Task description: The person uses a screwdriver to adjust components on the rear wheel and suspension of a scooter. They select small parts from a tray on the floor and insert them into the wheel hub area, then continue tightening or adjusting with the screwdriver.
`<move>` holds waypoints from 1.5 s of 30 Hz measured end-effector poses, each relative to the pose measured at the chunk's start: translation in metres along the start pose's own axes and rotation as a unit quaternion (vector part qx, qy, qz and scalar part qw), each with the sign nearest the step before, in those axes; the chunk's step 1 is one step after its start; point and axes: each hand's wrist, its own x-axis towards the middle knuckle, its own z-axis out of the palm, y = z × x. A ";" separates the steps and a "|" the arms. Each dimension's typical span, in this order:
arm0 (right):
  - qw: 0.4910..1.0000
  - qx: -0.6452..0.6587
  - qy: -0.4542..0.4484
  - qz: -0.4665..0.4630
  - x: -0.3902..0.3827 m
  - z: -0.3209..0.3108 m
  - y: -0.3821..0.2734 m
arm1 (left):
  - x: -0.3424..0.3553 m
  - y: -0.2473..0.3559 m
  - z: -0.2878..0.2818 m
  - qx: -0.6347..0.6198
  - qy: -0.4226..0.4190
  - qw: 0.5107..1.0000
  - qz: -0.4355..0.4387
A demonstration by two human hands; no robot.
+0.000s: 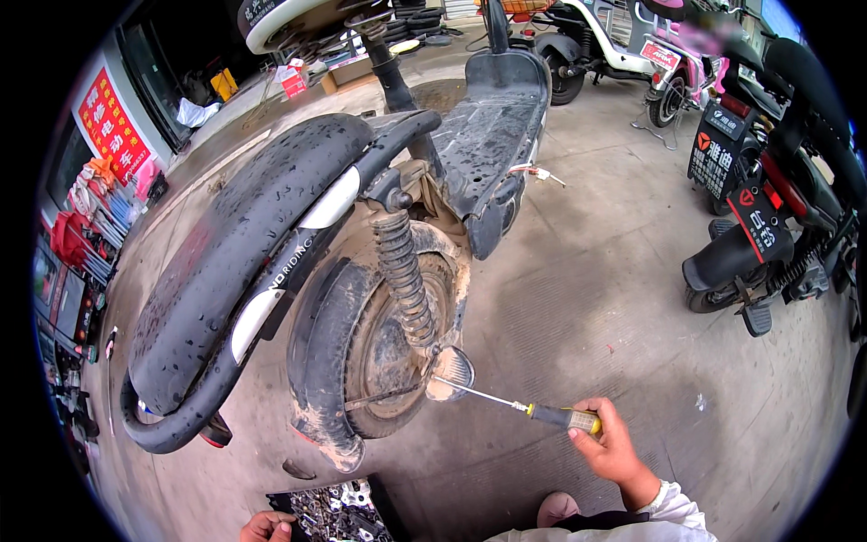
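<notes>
My right hand [603,443] is closed round the yellow-and-black handle of a long screwdriver [564,417]. Its tip reaches a dirt-covered cap [449,373] at the scooter's rear axle, below the coil shock [405,275]. The muddy rear wheel [379,325] and mudguard [327,327] are behind it; a wet black seat [244,239] overhangs them. At the lower edge, my left hand [266,528] has curled fingers beside a black tray [379,492] of jumbled small metal parts; I cannot make out what, if anything, it grips.
The scooter's footboard [479,149] extends away from me. Parked two-wheelers stand at right [768,244] and back right [605,50]. Folded red items on poles [77,235] line the left wall. Stacked tyres [415,18], cardboard [348,72] and a yellow container [224,85] sit at the back.
</notes>
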 end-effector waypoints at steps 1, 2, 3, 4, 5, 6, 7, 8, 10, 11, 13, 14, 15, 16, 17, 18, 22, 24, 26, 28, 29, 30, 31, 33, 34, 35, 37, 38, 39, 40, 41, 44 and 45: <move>0.999 -0.040 -0.017 -0.021 0.003 -0.006 -0.005 | -0.001 0.000 -0.001 -0.001 0.002 1.000 0.001; 0.995 -0.084 -0.034 -0.040 0.004 -0.012 -0.008 | -0.001 -0.001 0.000 -0.005 0.002 1.000 0.001; 0.997 -0.029 -0.038 0.052 0.002 -0.010 -0.008 | -0.001 -0.002 0.000 -0.008 0.001 1.000 0.000; 0.988 0.026 -0.042 0.144 -0.002 -0.006 -0.009 | -0.001 -0.003 0.001 -0.003 -0.001 1.000 0.002; 0.969 0.078 -0.044 0.232 -0.003 -0.006 -0.011 | 0.001 -0.004 0.001 -0.001 -0.005 1.000 0.005; 0.950 0.140 -0.058 0.272 -0.003 -0.010 -0.008 | 0.002 -0.006 0.003 0.002 -0.008 1.000 0.008; 0.926 0.200 -0.071 0.311 0.000 -0.016 -0.002 | 0.003 -0.006 0.005 0.000 -0.009 1.000 0.008; 0.896 0.264 -0.085 0.348 0.003 -0.018 -0.001 | 0.003 -0.004 0.006 0.002 -0.008 1.000 0.008; 0.935 0.234 -0.039 0.262 0.003 -0.008 -0.010 | 0.003 -0.005 0.006 0.004 -0.010 1.000 0.011; 0.951 0.218 -0.017 0.219 0.003 -0.004 -0.015 | 0.003 -0.006 0.006 0.003 -0.014 1.000 0.013; 1.000 0.009 0.022 -0.008 0.010 -0.002 -0.005 | 0.002 -0.005 0.006 -0.003 -0.021 1.000 0.008; 0.999 -0.030 0.015 -0.033 0.010 -0.001 -0.002 | 0.001 -0.002 0.006 -0.008 -0.024 1.000 0.001; 0.996 -0.069 0.011 -0.058 0.009 -0.001 0.000 | 0.001 0.001 0.005 -0.012 -0.027 1.000 -0.006; 0.999 -0.042 -0.017 0.007 0.006 -0.003 0.001 | 0.000 0.001 0.005 -0.008 -0.027 1.000 0.004; 0.996 -0.017 -0.043 0.072 0.004 -0.007 0.000 | 0.001 0.001 0.006 -0.004 -0.029 0.999 0.017; 0.979 0.063 -0.066 0.182 0.006 -0.011 -0.002 | 0.002 0.000 0.006 0.000 -0.031 0.999 0.029; 0.885 0.290 -0.072 0.358 0.012 -0.015 -0.007 | 0.002 0.000 0.002 0.013 -0.046 0.999 -0.012; 0.911 0.297 -0.034 0.285 0.008 -0.007 -0.008 | 0.003 0.000 0.001 0.013 -0.053 0.998 -0.020; 0.958 0.237 0.007 0.163 0.005 0.004 -0.008 | 0.003 0.001 0.003 0.030 -0.046 0.998 -0.008; 0.995 0.079 -0.007 0.057 0.008 -0.002 -0.006 | 0.004 0.002 0.003 0.040 -0.045 0.998 -0.005; 1.000 -0.001 -0.015 0.002 0.009 -0.005 -0.006 | 0.004 0.004 0.003 0.041 -0.047 0.998 -0.007; 0.999 0.007 -0.030 0.037 0.008 -0.006 -0.005 | 0.003 0.004 0.003 0.042 -0.049 0.998 -0.009; 0.996 0.014 -0.046 0.073 0.006 -0.006 -0.003 | 0.003 0.005 0.004 0.044 -0.049 0.998 -0.003; 0.974 0.079 -0.069 0.199 0.004 -0.009 0.003 | 0.004 0.004 0.005 0.047 -0.054 0.997 0.011; 0.945 0.137 -0.077 0.287 0.003 -0.011 0.007 | 0.005 0.003 0.006 0.033 -0.057 0.998 0.007; 0.903 0.197 -0.087 0.372 0.004 -0.010 0.007 | 0.005 0.002 0.005 0.022 -0.057 0.998 0.002; 0.878 0.306 -0.066 0.363 0.005 -0.011 -0.003 | 0.003 0.001 0.005 0.007 -0.056 0.998 0.001; 0.862 0.358 -0.053 0.356 0.005 -0.011 -0.008 | 0.004 -0.001 0.006 0.003 -0.058 0.998 0.007; 0.913 0.291 -0.043 0.283 0.004 -0.008 -0.007 | 0.005 -0.001 0.007 -0.002 -0.060 0.998 0.013; 0.953 0.221 -0.031 0.207 0.001 -0.003 -0.003 | 0.006 -0.001 0.007 0.003 -0.063 0.998 0.012; 0.981 0.142 -0.033 0.126 0.002 -0.001 -0.003 | 0.004 0.001 0.006 0.009 -0.063 0.998 0.009; 0.985 -0.127 -0.013 -0.120 0.012 -0.009 -0.007 | 0.002 0.008 0.007 0.014 -0.059 0.998 0.000; 0.998 -0.059 -0.025 -0.014 0.008 -0.008 -0.005 | 0.002 0.009 0.008 0.013 -0.059 0.998 -0.003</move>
